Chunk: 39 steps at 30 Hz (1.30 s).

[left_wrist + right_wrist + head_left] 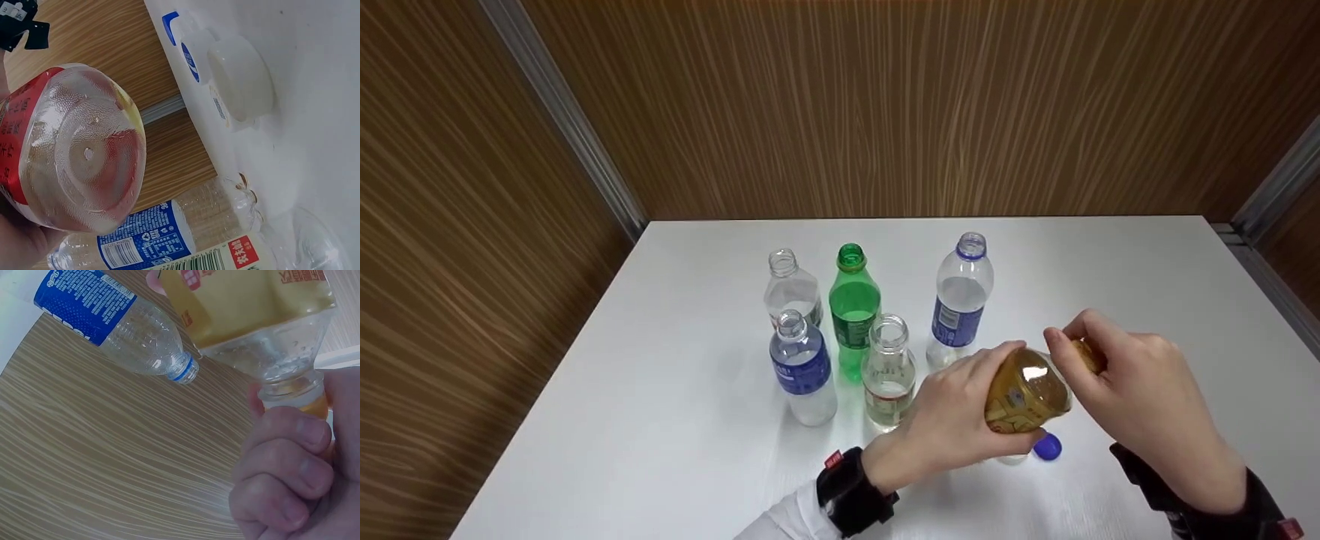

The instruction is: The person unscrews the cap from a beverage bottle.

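My left hand point(952, 409) grips a clear plastic bottle point(1027, 397) with a gold label round its body. The bottle is tilted, its base toward me in the head view and filling the left of the left wrist view. Beyond it my right hand point(1140, 375) has its fingers curled round the yellow-orange cap point(315, 408) at the bottle's neck, as the right wrist view shows. Part of the cap is hidden by the fingers. Just below the bottle a blue cap point(1048, 447) and a white cap point(242, 79) lie on the table.
Several uncapped bottles stand on the white table point(660, 420): a green one point(855, 304), a blue-labelled one point(802, 371), a clear one point(793, 289), a wide-necked one point(889, 375) and, farther right, another blue-labelled one point(960, 296). Wood-grain panels point(885, 112) enclose the table.
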Each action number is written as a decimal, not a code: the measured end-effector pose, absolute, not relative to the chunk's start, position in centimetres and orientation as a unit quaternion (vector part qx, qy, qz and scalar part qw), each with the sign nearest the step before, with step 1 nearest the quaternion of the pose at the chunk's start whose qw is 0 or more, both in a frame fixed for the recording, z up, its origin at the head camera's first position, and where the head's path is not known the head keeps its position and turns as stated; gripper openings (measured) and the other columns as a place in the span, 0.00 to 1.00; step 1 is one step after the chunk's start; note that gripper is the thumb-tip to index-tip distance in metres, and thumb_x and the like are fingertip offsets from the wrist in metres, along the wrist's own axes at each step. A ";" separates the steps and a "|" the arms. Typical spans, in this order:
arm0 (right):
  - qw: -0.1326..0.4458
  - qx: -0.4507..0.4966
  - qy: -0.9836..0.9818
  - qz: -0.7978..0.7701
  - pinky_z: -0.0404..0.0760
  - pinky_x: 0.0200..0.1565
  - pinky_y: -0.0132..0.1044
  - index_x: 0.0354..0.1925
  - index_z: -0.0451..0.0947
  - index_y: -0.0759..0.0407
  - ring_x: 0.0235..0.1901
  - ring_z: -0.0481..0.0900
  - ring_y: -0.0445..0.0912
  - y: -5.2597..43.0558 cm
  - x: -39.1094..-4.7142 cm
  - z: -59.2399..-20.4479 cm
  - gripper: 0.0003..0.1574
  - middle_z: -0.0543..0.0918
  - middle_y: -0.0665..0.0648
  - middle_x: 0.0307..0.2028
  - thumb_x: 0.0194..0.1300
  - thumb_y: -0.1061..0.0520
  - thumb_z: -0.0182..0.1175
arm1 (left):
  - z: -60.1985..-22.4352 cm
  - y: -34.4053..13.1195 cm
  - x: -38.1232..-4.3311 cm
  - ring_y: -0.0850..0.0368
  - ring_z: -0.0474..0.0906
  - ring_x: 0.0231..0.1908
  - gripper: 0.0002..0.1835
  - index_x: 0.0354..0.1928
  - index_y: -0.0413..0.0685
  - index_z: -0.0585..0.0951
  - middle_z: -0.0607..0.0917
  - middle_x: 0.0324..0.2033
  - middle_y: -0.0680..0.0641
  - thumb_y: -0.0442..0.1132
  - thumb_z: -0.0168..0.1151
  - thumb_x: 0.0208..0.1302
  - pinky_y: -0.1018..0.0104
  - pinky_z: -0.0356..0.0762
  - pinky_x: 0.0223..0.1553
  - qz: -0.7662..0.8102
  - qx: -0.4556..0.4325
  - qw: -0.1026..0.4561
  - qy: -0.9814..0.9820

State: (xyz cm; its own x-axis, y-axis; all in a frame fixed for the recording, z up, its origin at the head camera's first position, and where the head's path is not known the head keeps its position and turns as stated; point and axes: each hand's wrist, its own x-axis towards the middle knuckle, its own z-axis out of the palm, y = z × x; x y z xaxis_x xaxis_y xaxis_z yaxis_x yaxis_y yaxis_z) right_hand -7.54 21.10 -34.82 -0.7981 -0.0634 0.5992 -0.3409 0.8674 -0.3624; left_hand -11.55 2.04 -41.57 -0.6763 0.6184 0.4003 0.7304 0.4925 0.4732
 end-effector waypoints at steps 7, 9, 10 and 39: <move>0.302 0.153 -0.913 0.229 0.57 0.16 0.23 0.30 0.80 0.58 0.15 0.53 0.28 21.4 -7.6 -34.8 0.07 0.66 0.42 0.14 0.63 0.65 0.69 | -41.0 1.6 -11.9 0.71 0.81 0.52 0.46 0.76 0.59 0.65 0.85 0.60 0.56 0.60 0.75 0.60 0.86 0.76 0.49 -0.372 -0.399 -0.016 -0.838; 0.311 0.182 -0.904 0.230 0.58 0.16 0.22 0.30 0.79 0.58 0.16 0.54 0.27 21.6 -7.8 -34.9 0.07 0.67 0.42 0.15 0.62 0.66 0.67 | -40.7 1.4 -12.1 0.73 0.80 0.52 0.45 0.76 0.61 0.65 0.85 0.59 0.57 0.59 0.75 0.61 0.85 0.77 0.49 -0.393 -0.401 -0.059 -0.825; 0.317 0.199 -0.898 0.232 0.58 0.17 0.22 0.30 0.79 0.58 0.17 0.54 0.27 21.8 -7.9 -35.0 0.07 0.67 0.42 0.15 0.62 0.67 0.66 | -40.6 1.3 -12.1 0.74 0.80 0.51 0.45 0.76 0.62 0.65 0.85 0.59 0.57 0.59 0.75 0.61 0.84 0.77 0.49 -0.403 -0.403 -0.080 -0.818; 0.303 0.138 -0.916 0.224 0.56 0.17 0.26 0.34 0.83 0.58 0.16 0.55 0.29 21.4 -7.2 -34.5 0.07 0.65 0.42 0.13 0.71 0.59 0.63 | -40.9 1.6 -11.6 0.67 0.83 0.52 0.50 0.77 0.58 0.65 0.85 0.61 0.56 0.63 0.76 0.56 0.84 0.76 0.49 -0.302 -0.401 0.058 -0.863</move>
State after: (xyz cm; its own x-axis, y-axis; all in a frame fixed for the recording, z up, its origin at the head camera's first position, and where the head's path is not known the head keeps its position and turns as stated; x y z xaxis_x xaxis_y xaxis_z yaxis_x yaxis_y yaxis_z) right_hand -7.16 21.38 -34.55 -0.7788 -0.1168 0.6164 -0.3878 0.8619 -0.3267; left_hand -11.62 1.57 -40.88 -0.6720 0.6565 0.3426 0.7268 0.4960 0.4751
